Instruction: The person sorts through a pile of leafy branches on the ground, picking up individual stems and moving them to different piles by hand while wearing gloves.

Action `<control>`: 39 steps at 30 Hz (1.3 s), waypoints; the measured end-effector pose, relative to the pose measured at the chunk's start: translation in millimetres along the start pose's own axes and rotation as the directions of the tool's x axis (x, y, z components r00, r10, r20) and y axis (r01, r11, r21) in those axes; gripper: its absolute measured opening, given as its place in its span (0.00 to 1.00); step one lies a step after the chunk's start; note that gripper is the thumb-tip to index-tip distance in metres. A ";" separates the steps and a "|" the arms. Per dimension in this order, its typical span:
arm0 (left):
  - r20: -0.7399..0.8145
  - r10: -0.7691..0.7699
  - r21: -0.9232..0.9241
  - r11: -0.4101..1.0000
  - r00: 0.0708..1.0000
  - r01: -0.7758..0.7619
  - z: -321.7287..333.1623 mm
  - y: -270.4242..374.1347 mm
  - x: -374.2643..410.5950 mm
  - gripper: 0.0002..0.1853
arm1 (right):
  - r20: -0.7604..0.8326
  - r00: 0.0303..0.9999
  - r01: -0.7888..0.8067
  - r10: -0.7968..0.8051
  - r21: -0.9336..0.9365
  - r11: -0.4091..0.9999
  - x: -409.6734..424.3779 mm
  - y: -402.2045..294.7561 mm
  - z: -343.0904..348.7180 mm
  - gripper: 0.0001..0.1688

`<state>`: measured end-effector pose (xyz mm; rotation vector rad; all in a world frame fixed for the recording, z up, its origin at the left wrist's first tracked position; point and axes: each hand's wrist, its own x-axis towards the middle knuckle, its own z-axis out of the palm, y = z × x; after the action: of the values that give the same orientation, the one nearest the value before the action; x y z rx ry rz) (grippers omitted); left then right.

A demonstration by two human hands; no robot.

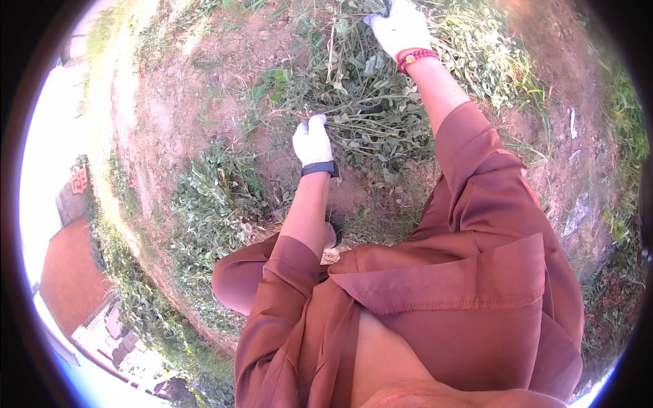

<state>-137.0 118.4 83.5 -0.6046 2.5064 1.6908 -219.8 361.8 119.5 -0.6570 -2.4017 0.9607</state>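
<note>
My left hand [312, 140], in a white knit glove with a dark band at the wrist, is closed on the root ends of some thin plant stems [357, 115]. Those stems run to the right into a heap of pulled, wilting leafy plants [387, 127]. Higher up, near the top edge, my right hand [400, 28] wears a matching glove and a red bead bracelet. It lies on the upper part of the greenery, its fingertips partly cut off by the picture's edge, so its grip cannot be made out.
More leafy plants [219, 188] lie on the soil at the left of my legs. Pale cut greenery [484, 56] spreads at the upper right. Bare reddish earth [168, 117] stretches leftward, with a brown surface [71, 275] and stacked blocks [122, 341] beyond it.
</note>
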 end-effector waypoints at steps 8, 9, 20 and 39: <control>-0.401 -0.139 -0.334 0.942 0.906 -0.004 -117.7 -13.0 14.6 0.12 | 0.153 0.988 -0.043 0.016 0.175 0.984 3.4 -4.3 -10.1 0.25; -0.386 -0.093 -0.388 0.919 0.918 -0.070 -115.5 -2.1 13.1 0.14 | 0.043 0.991 0.118 -0.127 0.165 0.979 -1.2 6.4 8.6 0.22; 0.186 0.061 -0.540 0.840 0.981 0.050 -45.8 78.3 10.2 0.20 | 0.497 0.827 0.150 -0.263 0.257 0.955 -146.7 -86.2 -0.7 0.24; -0.069 -0.004 -0.277 0.961 0.998 -0.015 -106.9 -52.0 8.7 0.35 | 0.789 0.601 0.525 0.126 -0.509 0.682 -37.8 -6.6 -23.3 0.39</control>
<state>-108.9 2.7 78.0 -0.6871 2.3315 2.0774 -178.7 347.2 130.2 -0.0926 -3.6100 0.0958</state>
